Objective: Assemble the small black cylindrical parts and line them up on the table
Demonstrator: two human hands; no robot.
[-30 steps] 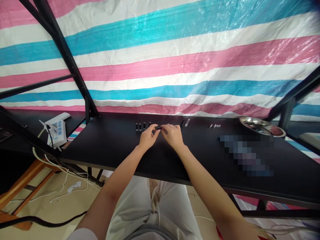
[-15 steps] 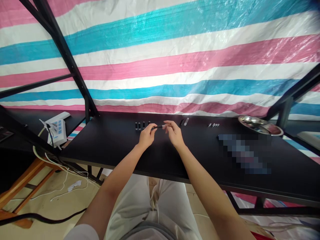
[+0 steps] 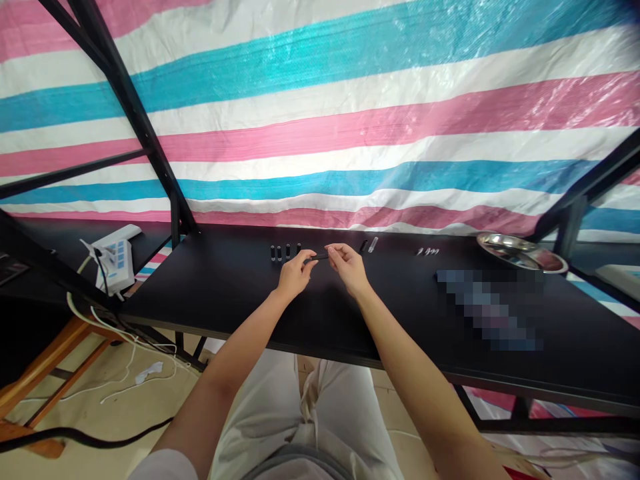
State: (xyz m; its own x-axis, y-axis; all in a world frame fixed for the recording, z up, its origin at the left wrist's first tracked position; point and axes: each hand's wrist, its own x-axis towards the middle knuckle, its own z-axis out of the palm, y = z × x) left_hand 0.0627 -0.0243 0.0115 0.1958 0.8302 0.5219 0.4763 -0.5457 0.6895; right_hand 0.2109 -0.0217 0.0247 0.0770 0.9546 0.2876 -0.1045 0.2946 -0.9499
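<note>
Over the middle of the black table [image 3: 230, 293], my left hand [image 3: 295, 273] and my right hand [image 3: 347, 267] pinch the two ends of a small black stick-like part [image 3: 320, 256], held level between the fingertips just above the tabletop. Both hands are closed on it. Just behind my left hand, several short black cylinders [image 3: 284, 252] stand upright in a row. To the right of my right hand lie a small black piece [image 3: 363, 245] and a clear tube [image 3: 373, 244].
A few tiny metal pieces [image 3: 429, 251] lie further right, near a steel bowl [image 3: 520, 250] at the table's right end. A white power strip [image 3: 114, 261] with cables sits left of the table. Black frame bars [image 3: 135, 113] rise at both sides; a striped tarp hangs behind.
Both hands lifted the small black part off the tabletop and hold it slightly higher; the fingers have shifted a little along it. Nothing else on the table moved.
</note>
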